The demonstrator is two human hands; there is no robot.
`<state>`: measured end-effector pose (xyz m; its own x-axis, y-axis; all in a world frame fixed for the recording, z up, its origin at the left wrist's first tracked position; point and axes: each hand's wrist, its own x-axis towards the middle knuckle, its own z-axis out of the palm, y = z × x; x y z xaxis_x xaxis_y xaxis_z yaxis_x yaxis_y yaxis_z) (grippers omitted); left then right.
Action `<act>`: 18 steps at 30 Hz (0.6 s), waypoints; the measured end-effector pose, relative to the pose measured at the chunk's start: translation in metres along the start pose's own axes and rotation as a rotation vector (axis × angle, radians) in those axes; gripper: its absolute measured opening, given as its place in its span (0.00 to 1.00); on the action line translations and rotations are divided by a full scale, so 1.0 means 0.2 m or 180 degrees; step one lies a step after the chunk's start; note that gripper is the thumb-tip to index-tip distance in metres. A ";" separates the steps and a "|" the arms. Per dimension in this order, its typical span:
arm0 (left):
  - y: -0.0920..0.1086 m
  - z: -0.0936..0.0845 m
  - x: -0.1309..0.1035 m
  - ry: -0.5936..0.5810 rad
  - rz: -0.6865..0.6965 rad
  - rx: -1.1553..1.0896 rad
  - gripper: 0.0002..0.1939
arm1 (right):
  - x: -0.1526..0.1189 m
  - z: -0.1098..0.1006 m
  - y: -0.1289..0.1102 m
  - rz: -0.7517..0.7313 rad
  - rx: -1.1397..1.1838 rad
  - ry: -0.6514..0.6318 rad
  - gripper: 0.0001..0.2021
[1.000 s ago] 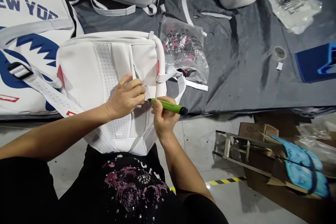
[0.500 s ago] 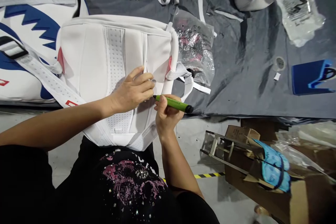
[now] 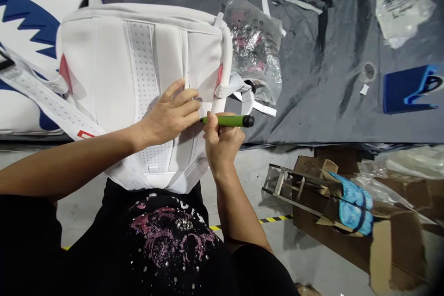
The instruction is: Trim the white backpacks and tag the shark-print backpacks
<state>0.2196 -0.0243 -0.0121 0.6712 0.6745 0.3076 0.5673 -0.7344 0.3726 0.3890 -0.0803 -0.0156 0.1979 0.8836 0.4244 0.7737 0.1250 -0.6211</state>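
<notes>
A white backpack [image 3: 114,69] lies at the near edge of the table, its back panel and straps facing up. My left hand [image 3: 171,113] rests on the panel with its fingers slightly spread, pressing the fabric. My right hand [image 3: 224,141] grips a green marker [image 3: 231,121] with a black end, held almost level. The marker's dark tip points left, beside my left fingertips and over the backpack. Whether the tip touches the fabric cannot be made out.
Dark grey cloth covers the table [image 3: 298,111]. A clear plastic bag [image 3: 255,51] sits right of the backpack, and a blue holder [image 3: 405,90] farther right. Another white and blue bag [image 3: 26,23] lies left. Cardboard boxes [image 3: 381,254] stand on the floor at the lower right.
The marker has turned from a slant to nearly level in my right hand. The view has shifted slightly, so the backpack appears higher and farther left.
</notes>
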 end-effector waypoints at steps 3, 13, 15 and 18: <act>-0.01 0.01 -0.01 0.0121 0.0063 -0.0025 0.15 | 0.02 -0.01 -0.02 -0.0107 -0.0154 0.0055 0.19; 0.00 0.00 0.00 0.0104 0.0033 -0.0096 0.13 | 0.01 -0.04 -0.02 0.0237 0.0161 -0.0231 0.18; 0.00 0.00 0.00 0.0058 0.0035 -0.0073 0.13 | 0.01 -0.04 -0.02 0.0318 0.0182 -0.0228 0.17; 0.00 0.00 0.00 -0.0015 -0.0008 -0.0035 0.15 | 0.00 -0.04 0.01 0.0296 0.0353 -0.0276 0.15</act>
<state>0.2199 -0.0233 -0.0122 0.6720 0.6759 0.3026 0.5636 -0.7319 0.3831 0.3946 -0.0837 -0.0117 0.2090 0.9287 0.3062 0.6823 0.0858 -0.7260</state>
